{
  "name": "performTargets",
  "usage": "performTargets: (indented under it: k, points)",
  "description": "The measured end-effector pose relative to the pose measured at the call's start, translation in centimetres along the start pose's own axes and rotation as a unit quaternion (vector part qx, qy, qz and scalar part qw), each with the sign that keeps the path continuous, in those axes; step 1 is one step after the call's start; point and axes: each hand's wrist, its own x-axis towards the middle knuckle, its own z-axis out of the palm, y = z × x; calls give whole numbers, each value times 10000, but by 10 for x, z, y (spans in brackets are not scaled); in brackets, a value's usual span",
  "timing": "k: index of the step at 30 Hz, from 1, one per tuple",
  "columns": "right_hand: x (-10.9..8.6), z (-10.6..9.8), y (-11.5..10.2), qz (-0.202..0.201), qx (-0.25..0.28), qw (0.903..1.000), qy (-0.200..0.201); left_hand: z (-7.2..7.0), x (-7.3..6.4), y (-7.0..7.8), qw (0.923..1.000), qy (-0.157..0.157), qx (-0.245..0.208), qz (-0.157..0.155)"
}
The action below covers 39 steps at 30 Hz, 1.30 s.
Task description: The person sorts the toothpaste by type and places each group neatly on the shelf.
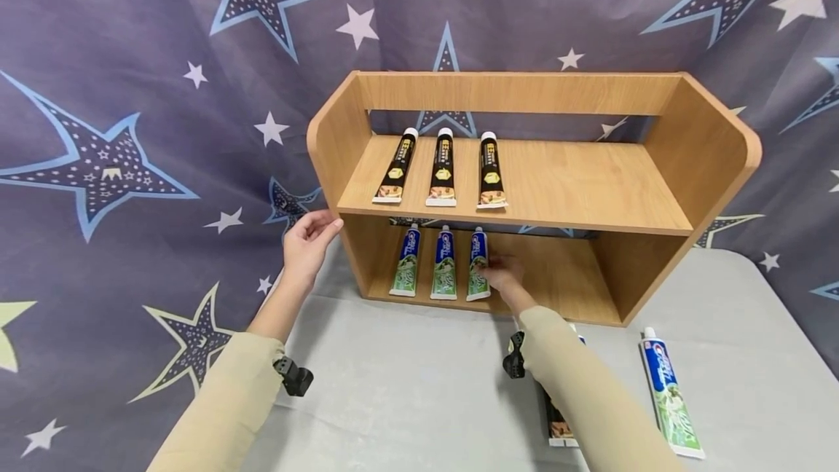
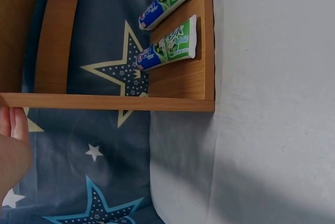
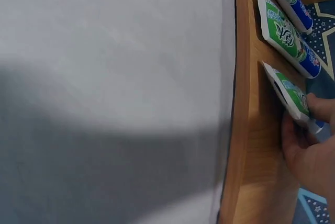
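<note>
My right hand (image 1: 506,273) pinches a blue-and-green toothpaste tube (image 1: 478,261) at its right edge, on the lower level of the wooden shelf (image 1: 524,221). In the right wrist view the thumb lies over the tube (image 3: 293,92) and the fingers reach under its side, with the tube tilted. Two matching toothpaste tubes (image 1: 443,268) (image 1: 406,264) lie to its left, caps toward the back. My left hand (image 1: 306,250) touches the shelf's left side panel near the front edge; in the left wrist view its fingers (image 2: 18,124) rest straight against the panel's outer face.
Three black toothpaste tubes (image 1: 443,170) lie on the upper level. On the grey tabletop (image 1: 393,384), another blue-and-green tube (image 1: 670,395) lies at the right. A black tube (image 1: 560,428) and another tube are partly hidden beneath my right forearm. A star-patterned curtain (image 1: 164,35) hangs behind.
</note>
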Motion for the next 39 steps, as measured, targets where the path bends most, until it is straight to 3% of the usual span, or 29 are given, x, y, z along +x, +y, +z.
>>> performTargets:
  k: [4,9,11,15,16,19,22,23,27,39]
  points:
    - [-2,-3,-4,-270,-708,9969,-190,0,0,1,10000,16,81,-51]
    - [-5,-6,-5,-952,-1717,9804,-183,0,-1,-1,10000,19,42,60]
    - [-3,-8,-3,-1103,-1890,9756,-180,0,-3,-1,9998,6,-45,172]
    - [12,-9,9,-1168,-1902,9745,-235,0,-5,-1,9989,-48,-300,351]
    - [23,-6,20,-1383,-1827,9733,-152,0,-4,0,9990,-44,-288,328]
    - [27,-8,24,-1334,-1954,9712,-268,1,-2,-1,9998,-34,-48,199]
    - [15,-16,16,-1274,-1889,9728,-428,0,-1,-1,9999,8,66,92]
    - [2,-22,6,-1060,-1954,9732,-584,0,-1,-1,10000,-1,72,67]
    - [-18,-34,-2,-1147,-1711,9755,-765,-2,0,1,10000,33,66,3]
    - [-55,-67,22,-1002,-1337,9787,-1191,0,0,-2,9999,71,-90,56]
